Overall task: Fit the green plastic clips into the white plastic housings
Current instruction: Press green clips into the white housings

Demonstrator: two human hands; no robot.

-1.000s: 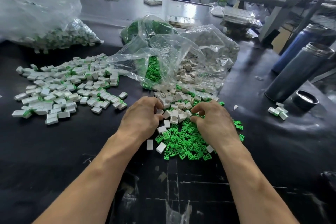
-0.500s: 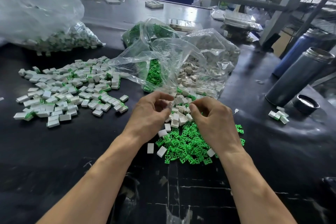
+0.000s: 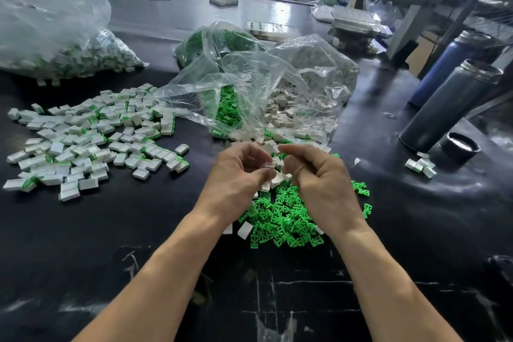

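Note:
A heap of loose green clips [image 3: 288, 219] lies on the black table in front of me, with loose white housings [image 3: 274, 158] just beyond it. My left hand [image 3: 236, 178] is raised above the heaps and pinches a small white housing [image 3: 268, 165] between thumb and fingers. My right hand [image 3: 319, 175] hovers close beside it with fingers curled; what it holds is hidden. The two hands almost touch at the fingertips.
Several fitted housings [image 3: 91, 141] are spread at the left. Clear bags of green clips [image 3: 222, 44] and white housings [image 3: 313, 75] lie open behind the heaps; another full bag [image 3: 55, 36] is far left. Two metal flasks [image 3: 447, 103] and a cap [image 3: 460, 147] stand right.
Both hands have lifted off the heaps and come together above them. My left hand now pinches a white housing picked from the pile.

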